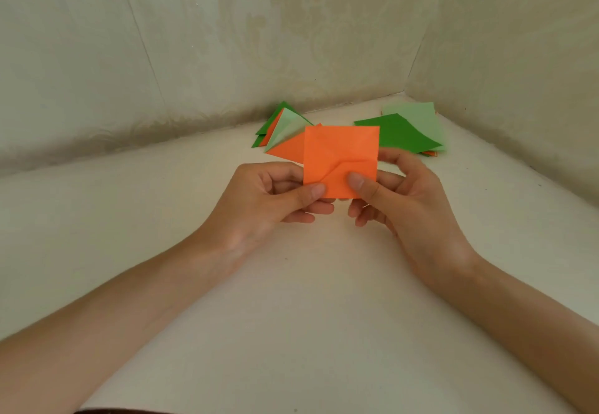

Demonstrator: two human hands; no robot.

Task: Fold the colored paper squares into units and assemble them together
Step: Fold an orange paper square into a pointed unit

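My left hand (275,196) and right hand (398,193) held a folded orange paper square (340,157) upright between them, above the white tabletop (291,284). Left thumb pinched its lower left edge, right thumb pressed the lower right flap, fingers behind. Beyond it lay a pile of folded green and orange triangle units (278,128) to the left, and a stack of flat green paper sheets (408,131) to the right.

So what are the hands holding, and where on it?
An orange paper square: left hand pinches its lower left corner, right hand its lower right.
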